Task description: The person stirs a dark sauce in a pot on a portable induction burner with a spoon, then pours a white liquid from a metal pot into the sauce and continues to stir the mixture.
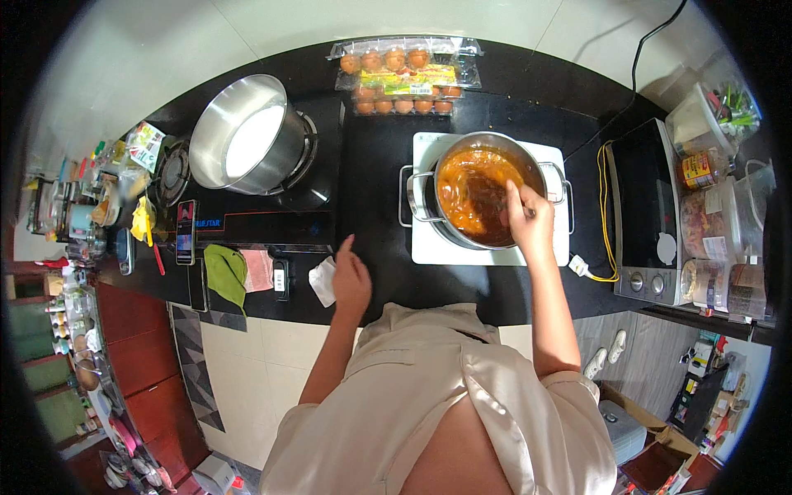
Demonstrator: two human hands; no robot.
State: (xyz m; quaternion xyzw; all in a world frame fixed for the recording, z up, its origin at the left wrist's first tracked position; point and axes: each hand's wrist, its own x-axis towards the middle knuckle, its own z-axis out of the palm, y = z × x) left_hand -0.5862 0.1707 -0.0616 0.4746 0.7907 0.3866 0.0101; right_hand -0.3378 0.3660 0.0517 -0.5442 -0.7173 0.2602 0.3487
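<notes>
Loosely open, the left hand (351, 280) is sitting beside a white tissue (321, 282); the right hand (536, 228) is gripping a mostly hidden utensil (529, 213) over brown liquid (469, 191), partly blocking its steel pot (495, 140); egg packs (404, 78) are lying beyond.

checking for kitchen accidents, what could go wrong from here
The bare right hand is over the round stainless-steel pot, so the glossy amber-brown liquid inside could splash and, if hot, scald that hand.

A spill might also reach the white electrical connector on the thin yellow cord, lying close beside the square white cooktop.
</notes>
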